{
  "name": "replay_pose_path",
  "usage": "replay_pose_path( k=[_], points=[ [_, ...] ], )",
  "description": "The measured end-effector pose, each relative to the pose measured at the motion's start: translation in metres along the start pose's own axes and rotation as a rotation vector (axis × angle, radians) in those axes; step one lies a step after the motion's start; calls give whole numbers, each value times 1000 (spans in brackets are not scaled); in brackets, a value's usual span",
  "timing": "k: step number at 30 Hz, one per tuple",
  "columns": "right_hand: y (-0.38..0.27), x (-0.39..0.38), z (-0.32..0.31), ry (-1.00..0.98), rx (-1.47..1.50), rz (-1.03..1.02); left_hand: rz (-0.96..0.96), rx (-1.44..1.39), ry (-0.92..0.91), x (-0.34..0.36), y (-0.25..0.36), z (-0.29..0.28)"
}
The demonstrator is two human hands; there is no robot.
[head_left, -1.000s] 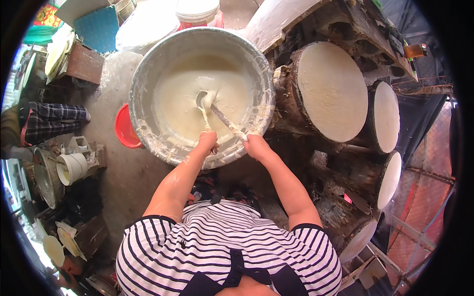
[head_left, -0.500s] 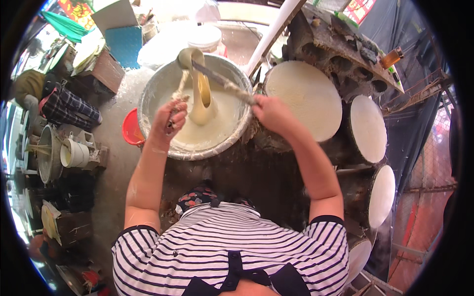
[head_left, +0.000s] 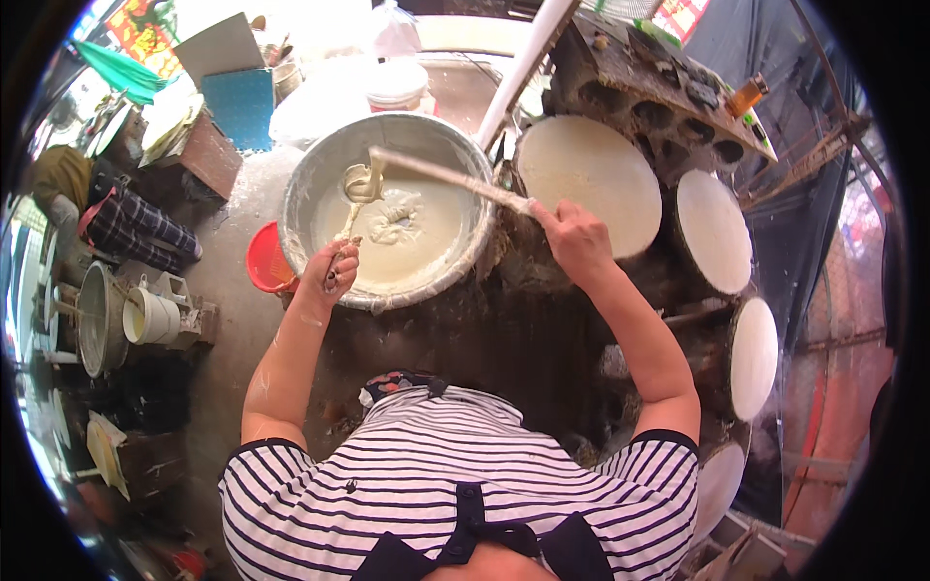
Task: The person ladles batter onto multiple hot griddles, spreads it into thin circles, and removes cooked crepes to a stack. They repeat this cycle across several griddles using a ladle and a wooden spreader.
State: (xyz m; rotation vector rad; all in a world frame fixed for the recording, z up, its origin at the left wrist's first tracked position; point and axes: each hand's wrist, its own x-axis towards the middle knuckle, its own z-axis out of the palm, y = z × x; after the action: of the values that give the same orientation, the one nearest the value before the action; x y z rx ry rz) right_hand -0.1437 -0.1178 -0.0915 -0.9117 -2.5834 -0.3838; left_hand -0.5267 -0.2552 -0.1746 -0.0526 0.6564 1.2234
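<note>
Ladle point(head_left: 360, 184), thickly coated in pale batter point(head_left: 417, 247), hangs over the left part of a big grey basin point(head_left: 327, 163); the left hand point(head_left: 332, 271) is closed round its handle near the basin's front rim; the right hand point(head_left: 578, 242) grips one end of a stick point(head_left: 450, 178) slanting over the basin, its far end blurred, so contact with the ladle is hard to judge. Just left of the basin sits a red bucket point(head_left: 263, 257); to its right stands a large round pale-topped drum point(head_left: 591, 184).

Ladle point(head_left: 359, 185) drawn closer in; thick stream into batter point(head_left: 412, 252) gone; right hand point(head_left: 578, 240) farther right.
</note>
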Motion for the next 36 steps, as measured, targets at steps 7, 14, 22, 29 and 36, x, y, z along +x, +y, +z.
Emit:
replay_pose_path(
  k=[7, 14, 22, 29, 36],
  points=[
    [-43, -94, 0, 351, 569, 705, -127, 340, 157, -14, -42, 58],
    [-108, -244, -8, 713, 1093, 1487, -272, 912, -113, -17, -122, 192],
    [-112, -434, -73, 1593, 800, 1717, -823, 1135, -685, 47, -372, 345],
    [-156, -522, -138, 1904, 382, 1950, -1303, 1247, -1181, 19, -631, 430],
    [-153, -530, -138, 2074, 128, 2173, -1459, 1519, -1477, -25, -826, 420]
  ],
)
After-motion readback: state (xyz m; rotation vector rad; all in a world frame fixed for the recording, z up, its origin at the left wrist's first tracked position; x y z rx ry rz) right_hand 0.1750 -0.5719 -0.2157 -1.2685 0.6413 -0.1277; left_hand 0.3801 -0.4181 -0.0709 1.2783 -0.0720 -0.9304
